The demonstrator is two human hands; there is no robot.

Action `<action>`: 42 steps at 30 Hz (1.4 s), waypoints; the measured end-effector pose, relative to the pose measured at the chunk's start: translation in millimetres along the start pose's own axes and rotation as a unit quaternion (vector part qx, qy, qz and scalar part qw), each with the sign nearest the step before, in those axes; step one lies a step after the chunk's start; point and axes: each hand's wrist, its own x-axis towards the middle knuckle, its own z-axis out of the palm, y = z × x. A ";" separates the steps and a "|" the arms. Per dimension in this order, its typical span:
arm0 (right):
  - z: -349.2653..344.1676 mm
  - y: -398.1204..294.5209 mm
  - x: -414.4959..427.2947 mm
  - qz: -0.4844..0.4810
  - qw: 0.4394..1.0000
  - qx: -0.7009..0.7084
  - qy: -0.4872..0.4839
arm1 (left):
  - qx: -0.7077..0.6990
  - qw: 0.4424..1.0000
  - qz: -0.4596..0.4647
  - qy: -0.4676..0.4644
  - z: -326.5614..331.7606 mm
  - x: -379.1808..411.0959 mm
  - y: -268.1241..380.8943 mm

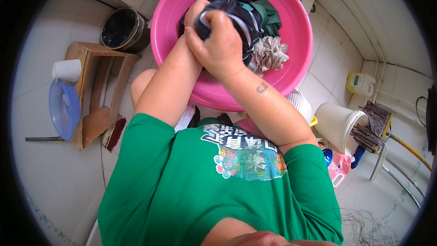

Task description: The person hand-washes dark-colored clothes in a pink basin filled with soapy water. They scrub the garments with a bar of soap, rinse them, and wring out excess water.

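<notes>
A large pink plastic basin (302, 37) stands in front of me with wet-looking clothes heaped in it. My right hand (223, 42) grips a bunched dark garment (235, 8) with pale stripes, its thumb lying near my left wrist. Behind it, my left hand (196, 10) is closed against the same dark cloth; its fingers are mostly hidden by the cloth and the right hand. Right of the hands lie a green cloth (271, 17) and a crumpled beige-grey cloth (269, 54), both inside the basin.
At left are a black-lined waste bin (119, 29), a wooden stool on its side (87, 53), a blue plastic bowl (63, 109) and a white cup (66, 70). At right are a white bucket (333, 123), a mop head (374, 119), a jerrycan (360, 83) and a pink detergent pack (338, 167).
</notes>
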 end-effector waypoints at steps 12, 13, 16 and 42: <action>-4.7 1.1 -1.9 -0.036 0.997 -0.048 0.040 | -0.116 0.987 -0.112 -0.016 32.0 -12.6 13.9; -5.5 25.2 14.5 0.060 0.992 -0.095 0.058 | -0.060 0.986 -0.109 0.111 52.9 -13.5 8.7; -21.0 41.3 28.1 0.171 0.978 -0.092 0.071 | 0.003 0.964 -0.125 0.235 77.3 -16.8 7.4; -85.6 123.0 52.9 0.399 0.775 0.461 -0.168 | 0.016 0.986 -0.013 0.165 48.7 12.4 63.5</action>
